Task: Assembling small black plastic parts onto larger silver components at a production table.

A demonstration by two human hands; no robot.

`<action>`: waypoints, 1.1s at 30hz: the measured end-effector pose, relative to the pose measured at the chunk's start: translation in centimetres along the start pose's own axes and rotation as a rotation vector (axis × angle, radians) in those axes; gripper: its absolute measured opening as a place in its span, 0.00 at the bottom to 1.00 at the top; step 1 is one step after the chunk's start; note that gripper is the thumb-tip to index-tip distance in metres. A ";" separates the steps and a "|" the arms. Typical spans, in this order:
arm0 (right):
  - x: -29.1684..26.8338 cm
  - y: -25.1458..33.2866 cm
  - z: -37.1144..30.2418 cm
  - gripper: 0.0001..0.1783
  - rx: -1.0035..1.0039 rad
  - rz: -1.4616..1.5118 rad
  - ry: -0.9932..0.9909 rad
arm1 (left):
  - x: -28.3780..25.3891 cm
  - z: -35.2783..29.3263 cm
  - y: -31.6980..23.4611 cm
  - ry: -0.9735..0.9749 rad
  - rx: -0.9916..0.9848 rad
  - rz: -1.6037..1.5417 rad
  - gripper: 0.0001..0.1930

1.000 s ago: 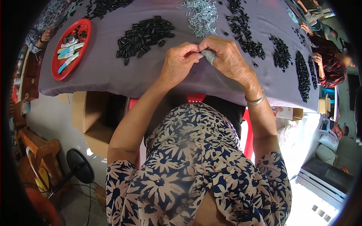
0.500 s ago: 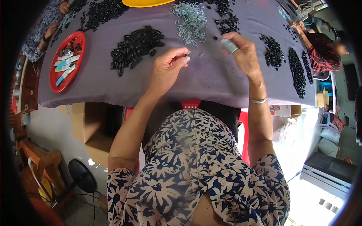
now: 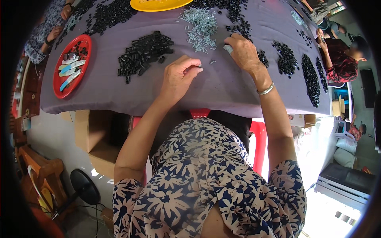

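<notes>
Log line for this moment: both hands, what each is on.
left hand: pinching small dark part, above purple cloth | right hand: holding pale piece, beside silver pin pile | black parts pile: untouched

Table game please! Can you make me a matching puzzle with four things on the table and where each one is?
Things:
1. red plate
2. yellow plate
3. pile of silver pins
4. pile of black tubes

Places:
A. far edge, middle
B. left end of the table
C. just beyond the left hand
D. beside the right hand, on its left

Pairs: 1-B, 2-A, 3-D, 4-C
</notes>
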State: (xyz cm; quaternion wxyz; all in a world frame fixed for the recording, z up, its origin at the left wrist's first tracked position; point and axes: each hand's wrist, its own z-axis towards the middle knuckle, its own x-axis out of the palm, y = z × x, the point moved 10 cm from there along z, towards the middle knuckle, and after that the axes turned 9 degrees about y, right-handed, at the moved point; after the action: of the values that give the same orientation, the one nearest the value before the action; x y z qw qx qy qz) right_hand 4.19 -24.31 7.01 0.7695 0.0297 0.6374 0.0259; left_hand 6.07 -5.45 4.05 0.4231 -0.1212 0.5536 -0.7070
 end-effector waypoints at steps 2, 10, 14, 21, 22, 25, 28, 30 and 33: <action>0.3 0.1 0.0 0.12 -0.008 0.011 -0.010 | -0.1 -0.1 0.0 0.000 -0.011 0.001 0.05; -0.6 0.3 -0.5 0.08 -0.062 0.267 -0.096 | -0.5 0.0 -1.0 -0.085 0.103 0.022 0.07; 1.2 2.2 -1.3 0.04 -0.011 0.954 0.082 | -0.1 0.1 -0.6 -0.041 0.098 -0.021 0.06; 0.7 6.4 -2.2 0.06 -0.150 1.093 0.131 | -0.3 0.1 -0.4 -0.049 0.104 -0.027 0.08; 0.5 6.4 -2.1 0.06 -0.151 1.093 0.132 | -0.2 0.1 -0.4 -0.040 0.097 -0.005 0.08; -0.1 6.6 -2.0 0.09 -0.160 0.963 0.155 | -0.4 0.1 -0.5 -0.047 0.105 -0.010 0.08; -1.9 7.8 -2.0 0.14 -0.287 0.807 0.096 | -0.4 0.1 -0.4 -0.047 0.093 -0.004 0.08; -2.6 8.5 -2.2 0.18 -0.336 0.703 0.074 | -0.4 0.0 -0.4 -0.054 0.087 -0.002 0.08; -2.8 8.6 -2.2 0.19 -0.320 0.599 0.048 | -0.4 0.0 -0.3 -0.061 0.086 0.011 0.08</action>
State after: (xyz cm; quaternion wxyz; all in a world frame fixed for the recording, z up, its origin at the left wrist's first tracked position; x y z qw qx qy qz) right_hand 1.45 -15.96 10.06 0.7075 0.0938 0.6061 0.3510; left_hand 6.18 -5.12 4.44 0.4485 -0.1215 0.5102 -0.7237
